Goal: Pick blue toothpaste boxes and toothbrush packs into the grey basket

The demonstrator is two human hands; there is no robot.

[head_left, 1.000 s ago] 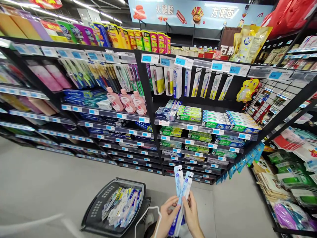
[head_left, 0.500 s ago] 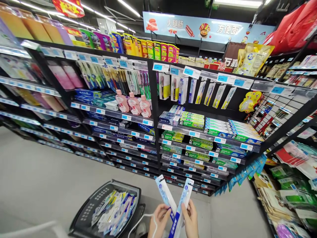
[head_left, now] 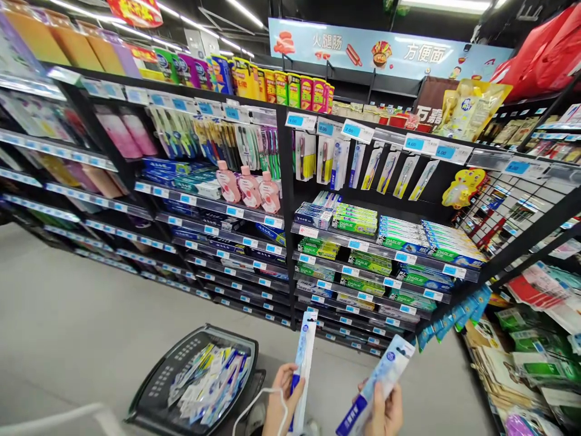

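My left hand (head_left: 284,396) is closed on a packaged toothbrush (head_left: 307,345), a slim blue-and-white pack held nearly upright. In my right hand (head_left: 385,409) is a second packaged toothbrush (head_left: 376,384), tilted with its top to the right. The two packs are apart, with floor showing between them. Left of my hands a dark shopping basket (head_left: 152,387) stands on the floor, holding a heap of packaged toothbrushes (head_left: 211,384). A white cord (head_left: 258,396) loops by my left wrist.
Ahead is a black shelf rack with hanging toothbrushes (head_left: 399,172), toothpaste boxes (head_left: 356,218) and pink bottles (head_left: 249,188). Snack canisters (head_left: 281,88) line its top. At the right stands another rack with green packs (head_left: 535,348). Grey floor (head_left: 113,321) lies between the basket and the shelves.
The two toothbrush packs were crossed and have come apart. My right hand has moved right with its pack, and the left pack has turned more upright.
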